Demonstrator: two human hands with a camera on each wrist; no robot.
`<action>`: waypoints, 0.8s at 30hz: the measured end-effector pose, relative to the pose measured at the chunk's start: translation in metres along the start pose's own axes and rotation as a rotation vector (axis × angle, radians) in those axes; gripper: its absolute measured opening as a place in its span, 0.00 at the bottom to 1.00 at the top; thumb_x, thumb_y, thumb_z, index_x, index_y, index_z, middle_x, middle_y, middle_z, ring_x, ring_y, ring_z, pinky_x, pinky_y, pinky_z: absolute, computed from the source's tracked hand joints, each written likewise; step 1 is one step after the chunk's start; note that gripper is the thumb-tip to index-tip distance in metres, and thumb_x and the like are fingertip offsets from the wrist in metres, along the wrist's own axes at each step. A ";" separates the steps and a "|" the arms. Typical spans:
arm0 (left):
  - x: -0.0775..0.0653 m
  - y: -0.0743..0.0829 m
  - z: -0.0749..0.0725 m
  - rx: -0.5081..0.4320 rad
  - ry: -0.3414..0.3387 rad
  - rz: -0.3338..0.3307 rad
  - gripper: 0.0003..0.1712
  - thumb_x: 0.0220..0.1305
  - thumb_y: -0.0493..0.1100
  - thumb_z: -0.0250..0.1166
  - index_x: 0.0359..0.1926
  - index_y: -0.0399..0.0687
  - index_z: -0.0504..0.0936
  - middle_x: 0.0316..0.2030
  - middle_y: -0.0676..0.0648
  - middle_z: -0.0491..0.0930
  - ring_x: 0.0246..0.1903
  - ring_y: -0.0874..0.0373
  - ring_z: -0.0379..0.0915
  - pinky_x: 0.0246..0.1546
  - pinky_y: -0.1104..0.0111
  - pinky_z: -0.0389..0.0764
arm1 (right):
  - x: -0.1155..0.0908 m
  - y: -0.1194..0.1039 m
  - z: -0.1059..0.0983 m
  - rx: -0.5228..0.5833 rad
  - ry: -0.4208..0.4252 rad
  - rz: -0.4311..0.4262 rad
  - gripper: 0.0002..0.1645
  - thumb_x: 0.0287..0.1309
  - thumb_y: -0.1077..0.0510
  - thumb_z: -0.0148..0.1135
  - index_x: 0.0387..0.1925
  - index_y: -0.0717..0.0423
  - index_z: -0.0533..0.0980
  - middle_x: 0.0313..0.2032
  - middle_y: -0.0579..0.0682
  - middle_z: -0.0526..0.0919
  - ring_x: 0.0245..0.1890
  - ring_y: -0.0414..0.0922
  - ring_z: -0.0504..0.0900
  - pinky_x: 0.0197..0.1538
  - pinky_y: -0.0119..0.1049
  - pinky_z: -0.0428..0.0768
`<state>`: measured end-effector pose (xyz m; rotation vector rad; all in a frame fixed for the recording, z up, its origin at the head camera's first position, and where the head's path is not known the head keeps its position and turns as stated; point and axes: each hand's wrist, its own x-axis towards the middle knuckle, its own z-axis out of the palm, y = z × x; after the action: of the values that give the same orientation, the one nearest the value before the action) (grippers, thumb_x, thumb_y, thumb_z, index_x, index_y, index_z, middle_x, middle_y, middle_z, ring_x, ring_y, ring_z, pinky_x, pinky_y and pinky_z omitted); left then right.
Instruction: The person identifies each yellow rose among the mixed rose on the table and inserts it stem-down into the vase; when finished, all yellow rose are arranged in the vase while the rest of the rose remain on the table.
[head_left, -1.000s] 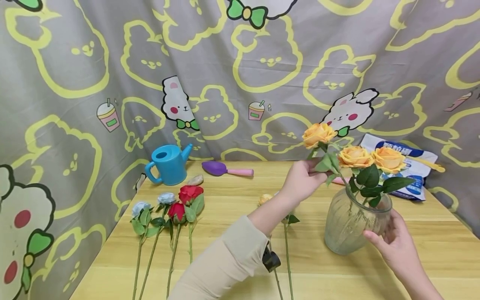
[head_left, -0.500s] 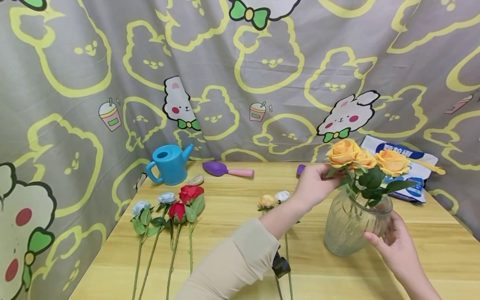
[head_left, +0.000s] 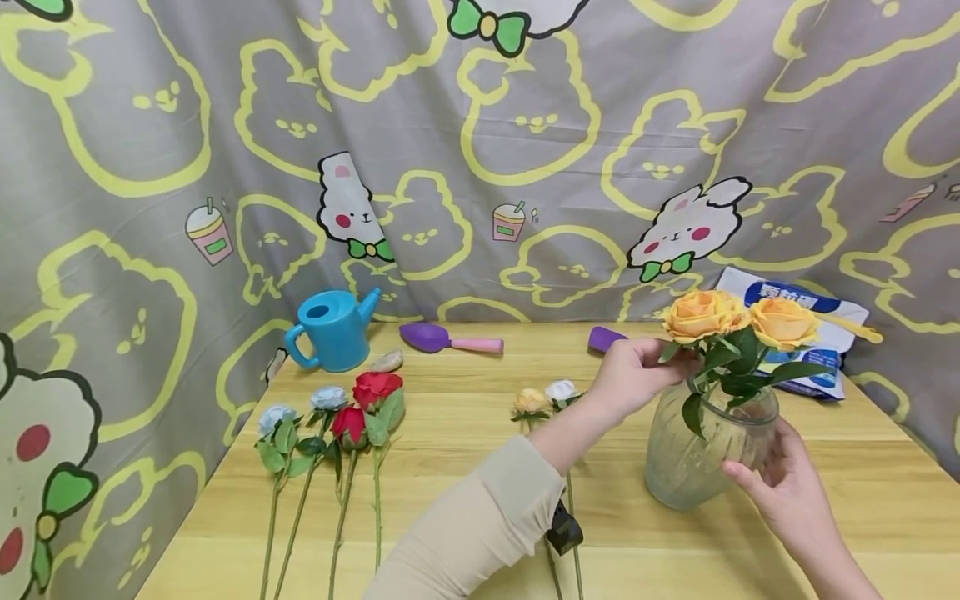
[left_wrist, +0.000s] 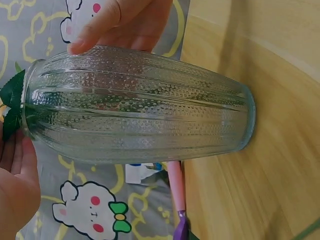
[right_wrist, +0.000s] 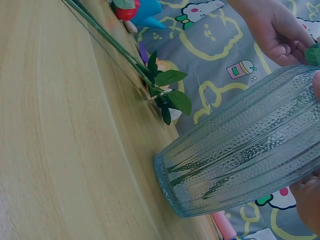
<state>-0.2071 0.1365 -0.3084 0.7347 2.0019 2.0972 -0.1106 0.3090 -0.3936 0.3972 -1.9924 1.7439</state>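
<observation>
In the head view, a ribbed clear glass vase (head_left: 701,454) stands on the wooden table at the right, holding several yellow-orange roses (head_left: 783,323) with green leaves. My left hand (head_left: 637,375) is at the vase's rim and pinches the stem of the left yellow rose (head_left: 693,317) just below its bloom; leaves partly cover the fingertips. My right hand (head_left: 787,492) grips the vase's right side, thumb in front and fingers behind. The right wrist view shows stems (right_wrist: 200,185) inside the glass, reaching near its base.
Two pale blue roses (head_left: 327,398) and two red roses (head_left: 377,389) lie at left. A pale yellow rose (head_left: 531,402) and a white rose (head_left: 561,390) lie mid-table. Behind are a blue watering can (head_left: 335,333), a stone (head_left: 387,361), purple trowel (head_left: 427,337) and printed bag (head_left: 810,367).
My left hand has moved right and slightly down, bringing its yellow rose from above the vase to the other roses, its stem lower in the vase. The right hand keeps its hold.
</observation>
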 end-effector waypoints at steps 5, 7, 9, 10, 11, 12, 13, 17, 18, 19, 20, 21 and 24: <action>-0.006 -0.003 -0.012 -0.143 -0.038 -0.048 0.14 0.55 0.34 0.64 0.43 0.33 0.80 0.36 0.41 0.82 0.32 0.64 0.79 0.32 0.74 0.79 | -0.001 -0.001 0.001 0.024 0.004 -0.020 0.45 0.46 0.83 0.53 0.64 0.59 0.52 0.55 0.44 0.65 0.54 0.31 0.65 0.51 0.15 0.64; -0.009 -0.005 -0.022 -0.204 -0.087 -0.088 0.15 0.57 0.34 0.62 0.45 0.32 0.78 0.38 0.39 0.81 0.35 0.60 0.79 0.36 0.71 0.79 | 0.000 -0.002 0.001 0.022 0.003 -0.019 0.44 0.46 0.83 0.53 0.64 0.59 0.52 0.55 0.44 0.65 0.54 0.31 0.65 0.50 0.15 0.64; -0.016 -0.006 -0.038 -0.229 -0.129 -0.144 0.15 0.58 0.34 0.61 0.47 0.31 0.76 0.40 0.39 0.80 0.37 0.57 0.79 0.38 0.69 0.78 | 0.002 -0.003 0.001 0.032 -0.002 -0.018 0.44 0.46 0.83 0.53 0.64 0.59 0.53 0.55 0.44 0.65 0.55 0.32 0.65 0.51 0.16 0.64; -0.019 -0.008 -0.049 -0.226 -0.145 -0.176 0.16 0.59 0.35 0.60 0.48 0.31 0.75 0.41 0.39 0.80 0.38 0.57 0.79 0.40 0.68 0.78 | 0.003 -0.003 0.002 0.037 -0.006 -0.019 0.44 0.45 0.83 0.53 0.64 0.59 0.53 0.55 0.45 0.65 0.55 0.32 0.65 0.51 0.16 0.64; -0.024 -0.009 -0.061 -0.218 -0.158 -0.207 0.17 0.60 0.35 0.59 0.49 0.31 0.75 0.41 0.38 0.79 0.39 0.55 0.78 0.42 0.66 0.77 | 0.004 -0.003 0.002 0.044 -0.010 -0.020 0.45 0.45 0.83 0.53 0.64 0.59 0.53 0.55 0.45 0.65 0.55 0.33 0.65 0.51 0.16 0.64; -0.028 -0.011 -0.073 -0.202 -0.160 -0.236 0.17 0.60 0.35 0.59 0.49 0.31 0.74 0.42 0.38 0.79 0.40 0.54 0.78 0.43 0.65 0.76 | 0.005 -0.003 0.003 0.051 -0.013 -0.022 0.45 0.45 0.84 0.53 0.64 0.59 0.53 0.55 0.45 0.65 0.55 0.33 0.65 0.51 0.16 0.65; -0.033 -0.014 -0.086 -0.178 -0.151 -0.267 0.18 0.60 0.36 0.59 0.50 0.31 0.74 0.42 0.39 0.79 0.41 0.54 0.78 0.44 0.65 0.76 | 0.006 -0.003 0.003 0.062 -0.014 -0.024 0.45 0.45 0.84 0.53 0.64 0.59 0.53 0.55 0.46 0.65 0.55 0.34 0.65 0.51 0.16 0.65; -0.055 -0.033 -0.133 -0.016 -0.073 -0.378 0.19 0.59 0.38 0.60 0.49 0.30 0.74 0.40 0.39 0.80 0.43 0.48 0.76 0.46 0.60 0.75 | 0.006 -0.004 0.003 0.084 -0.019 -0.028 0.44 0.44 0.85 0.52 0.63 0.59 0.54 0.55 0.46 0.66 0.54 0.34 0.67 0.50 0.17 0.66; -0.061 -0.040 -0.142 0.023 -0.051 -0.413 0.18 0.58 0.38 0.61 0.48 0.30 0.75 0.39 0.39 0.80 0.42 0.48 0.77 0.45 0.60 0.75 | 0.006 -0.004 0.003 0.090 -0.020 -0.029 0.44 0.44 0.85 0.52 0.63 0.59 0.54 0.55 0.46 0.67 0.53 0.34 0.67 0.50 0.17 0.66; -0.066 -0.047 -0.149 0.060 -0.034 -0.449 0.18 0.58 0.38 0.62 0.46 0.30 0.76 0.38 0.39 0.81 0.41 0.48 0.77 0.44 0.61 0.76 | 0.006 -0.004 0.003 0.100 -0.020 -0.032 0.44 0.44 0.85 0.52 0.63 0.60 0.54 0.55 0.47 0.67 0.54 0.35 0.67 0.50 0.17 0.66; -0.071 -0.054 -0.154 0.102 -0.024 -0.482 0.16 0.57 0.37 0.62 0.45 0.31 0.77 0.37 0.39 0.81 0.40 0.48 0.78 0.43 0.61 0.77 | 0.006 -0.004 0.003 0.110 -0.022 -0.036 0.44 0.44 0.85 0.52 0.63 0.60 0.54 0.55 0.47 0.67 0.54 0.35 0.67 0.51 0.17 0.66; -0.075 -0.060 -0.158 0.135 -0.019 -0.515 0.15 0.56 0.37 0.63 0.43 0.31 0.78 0.36 0.39 0.81 0.38 0.50 0.78 0.42 0.62 0.77 | 0.006 -0.004 0.003 0.118 -0.026 -0.040 0.44 0.44 0.85 0.52 0.63 0.61 0.54 0.55 0.47 0.67 0.54 0.35 0.67 0.51 0.18 0.66; -0.083 -0.077 -0.162 0.184 -0.014 -0.595 0.12 0.55 0.35 0.63 0.40 0.32 0.79 0.34 0.40 0.82 0.35 0.52 0.80 0.39 0.64 0.79 | 0.006 -0.003 0.003 0.143 -0.038 -0.049 0.44 0.44 0.86 0.51 0.63 0.62 0.54 0.55 0.48 0.67 0.54 0.36 0.67 0.52 0.18 0.66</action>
<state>-0.2240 -0.0371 -0.4019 0.1337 2.0862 1.5768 -0.1151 0.3064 -0.3884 0.5252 -1.8738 1.8668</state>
